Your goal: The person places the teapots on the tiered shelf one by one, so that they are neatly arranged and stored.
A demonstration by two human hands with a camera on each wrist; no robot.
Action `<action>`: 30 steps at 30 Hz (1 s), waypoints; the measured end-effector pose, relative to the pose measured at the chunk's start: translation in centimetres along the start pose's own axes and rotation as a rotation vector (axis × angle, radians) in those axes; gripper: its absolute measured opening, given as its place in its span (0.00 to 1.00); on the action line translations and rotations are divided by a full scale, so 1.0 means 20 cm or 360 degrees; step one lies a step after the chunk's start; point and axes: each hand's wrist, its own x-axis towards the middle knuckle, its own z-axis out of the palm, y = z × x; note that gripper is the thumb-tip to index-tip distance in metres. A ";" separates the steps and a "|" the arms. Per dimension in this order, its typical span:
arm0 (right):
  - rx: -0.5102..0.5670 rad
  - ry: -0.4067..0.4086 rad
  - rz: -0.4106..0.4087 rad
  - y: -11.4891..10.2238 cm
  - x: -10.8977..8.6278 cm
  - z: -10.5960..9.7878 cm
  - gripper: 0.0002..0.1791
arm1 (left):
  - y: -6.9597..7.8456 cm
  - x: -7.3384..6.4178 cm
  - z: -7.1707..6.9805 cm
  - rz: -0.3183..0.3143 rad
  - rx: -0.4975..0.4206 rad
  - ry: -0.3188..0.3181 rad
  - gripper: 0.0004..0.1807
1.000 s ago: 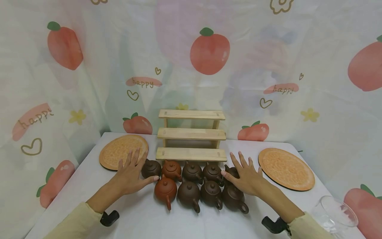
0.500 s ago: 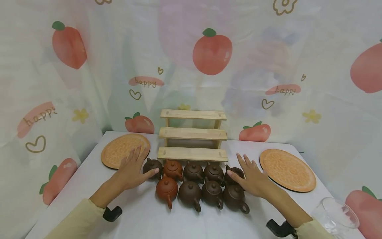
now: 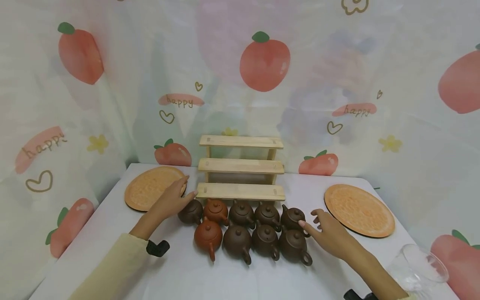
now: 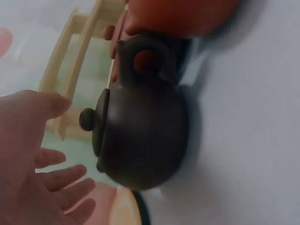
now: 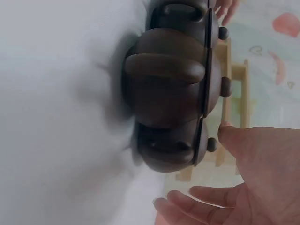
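Observation:
Small clay teapots stand in two rows on the table. My left hand (image 3: 170, 200) hovers by the dark teapot (image 3: 190, 211) at the back row's left end; in the left wrist view the fingers are apart from that pot (image 4: 145, 136). Beside it are a red-brown teapot (image 3: 215, 211) and, in front, another red-brown teapot (image 3: 208, 238). My right hand (image 3: 331, 235) is beside the dark teapot (image 3: 293, 217) at the back row's right end, its thumb near the pot and its fingers loosely bent. Neither hand holds anything.
A three-step wooden rack (image 3: 241, 166) stands just behind the teapots. Round wood-coloured mats lie on either side, a left mat (image 3: 144, 189) and a right mat (image 3: 359, 210). A clear glass vessel (image 3: 420, 266) stands at the right front edge of the table.
Both hands were spread flat over the outer teapots. Now the left hand is turned more sideways and slightly farther forward; the right has moved right and nearer me, its fingers more bent.

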 end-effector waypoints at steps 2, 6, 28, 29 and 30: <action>-0.0003 0.0014 0.0008 0.02 0.00 0.01 0.38 | -0.01 0.02 0.01 -0.0033 -0.0031 -0.0012 0.42; -0.0004 0.0011 0.0014 0.06 0.00 0.03 0.33 | -0.02 0.07 0.04 -0.0089 -0.0085 -0.0080 0.41; -0.0062 0.0074 -0.0257 0.11 0.01 0.19 0.14 | 0.02 0.12 0.04 -0.0070 -0.0138 -0.0244 0.41; -0.0061 0.0083 -0.0262 0.11 0.01 0.20 0.14 | 0.02 0.12 0.04 -0.0068 -0.0138 -0.0240 0.40; -0.0059 0.0098 -0.0268 0.11 0.01 0.20 0.14 | 0.02 0.12 0.04 -0.0065 -0.0135 -0.0240 0.40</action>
